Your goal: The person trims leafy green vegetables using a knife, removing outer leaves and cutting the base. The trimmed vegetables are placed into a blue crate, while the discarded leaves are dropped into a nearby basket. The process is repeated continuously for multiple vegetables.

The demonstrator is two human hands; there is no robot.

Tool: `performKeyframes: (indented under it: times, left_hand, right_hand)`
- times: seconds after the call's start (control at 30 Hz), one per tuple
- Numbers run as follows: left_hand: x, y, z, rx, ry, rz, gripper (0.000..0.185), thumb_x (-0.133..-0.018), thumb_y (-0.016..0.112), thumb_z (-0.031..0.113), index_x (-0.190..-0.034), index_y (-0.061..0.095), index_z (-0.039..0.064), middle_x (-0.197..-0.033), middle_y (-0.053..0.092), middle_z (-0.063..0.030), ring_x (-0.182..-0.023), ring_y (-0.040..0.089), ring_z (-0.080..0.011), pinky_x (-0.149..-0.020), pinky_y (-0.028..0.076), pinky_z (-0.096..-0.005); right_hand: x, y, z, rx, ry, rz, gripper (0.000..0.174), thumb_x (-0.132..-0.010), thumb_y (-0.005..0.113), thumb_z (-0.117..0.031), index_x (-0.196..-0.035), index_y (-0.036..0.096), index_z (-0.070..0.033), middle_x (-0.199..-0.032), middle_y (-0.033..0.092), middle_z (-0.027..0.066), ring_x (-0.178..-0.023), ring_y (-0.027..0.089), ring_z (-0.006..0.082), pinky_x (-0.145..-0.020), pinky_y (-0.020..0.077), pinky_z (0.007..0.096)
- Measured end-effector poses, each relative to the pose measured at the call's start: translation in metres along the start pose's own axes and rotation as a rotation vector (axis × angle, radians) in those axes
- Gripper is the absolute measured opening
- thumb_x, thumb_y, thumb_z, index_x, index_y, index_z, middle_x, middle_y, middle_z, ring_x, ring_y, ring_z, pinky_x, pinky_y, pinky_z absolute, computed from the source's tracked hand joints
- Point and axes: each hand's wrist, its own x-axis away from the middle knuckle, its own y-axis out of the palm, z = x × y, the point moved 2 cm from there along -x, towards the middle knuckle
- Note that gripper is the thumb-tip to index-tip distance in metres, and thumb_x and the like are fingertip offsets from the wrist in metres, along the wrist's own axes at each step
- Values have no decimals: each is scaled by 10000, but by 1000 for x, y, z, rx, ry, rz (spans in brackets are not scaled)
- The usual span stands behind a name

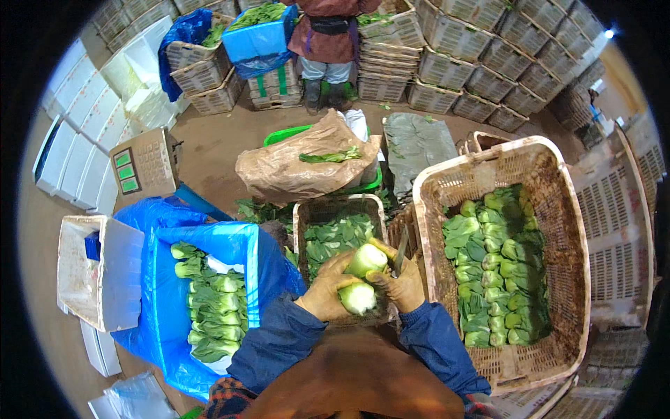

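Note:
My left hand (327, 293), in a yellowish glove, holds heads of bok choy, with two pale stem ends showing: one upper head (368, 259) and one lower head (357, 298). My right hand (400, 285), also gloved, grips a knife (401, 252) with its blade pointing up, and its fingers touch the upper head. Beneath both hands stands a small plastic crate (340, 199) with loose green leaves (335, 238) in it. To the right, a large dirty crate (502, 366) holds rows of bok choy (492, 277). On the left, a blue-lined box (253, 272) holds more bok choy (217, 314).
A weighing scale (144, 165) stands at the left behind a white foam box (99, 272). Ahead, a brown plastic sack (309, 167) lies over a green tub (285, 135). A person (327, 42) stands beyond, between stacked crates (384, 78) and a blue-lined bin (259, 39).

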Motion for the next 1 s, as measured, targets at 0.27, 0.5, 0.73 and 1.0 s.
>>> performKeyframes:
  times: [0.27, 0.5, 0.73, 1.0]
  left_hand:
    - [36, -29, -21, -333, -40, -91, 409, -665, 890, 316, -1037, 789, 178, -1452, 531, -188, -1431, 404, -399, -1172, 323, -573]
    - [63, -3, -46, 806, -232, 10, 441, -808, 870, 176, -1195, 706, 41, -1306, 645, -109, -1226, 597, -229, -1075, 455, -379]
    - [56, 51, -82, 1086, -675, 334, 599, -784, 901, 201, -1300, 634, 56, -1228, 699, -55, -1118, 640, -165, -1013, 501, -339]
    - [203, -39, -78, 1108, -893, 930, 508, -988, 677, 314, -1411, 538, 69, -1390, 601, -113, -1198, 620, -235, -1064, 498, -380]
  right_hand:
    - [-26, -43, -15, 947, -143, -90, 523, -729, 877, -126, -1228, 720, -124, -1123, 738, 147, -1044, 703, 274, -937, 556, 363]
    - [-19, -4, -20, 829, -354, -107, 707, -761, 890, -204, -1373, 581, -35, -1368, 609, 167, -1258, 580, 298, -1075, 458, 399]
    - [-33, -32, 72, 836, 100, 19, 458, -810, 842, -167, -1182, 673, 39, -1137, 723, 161, -1022, 673, 258, -918, 521, 389]
    - [-92, 109, 12, 1038, -105, -492, 389, -763, 879, -177, -1058, 721, 21, -1040, 733, 191, -936, 710, 313, -859, 546, 373]
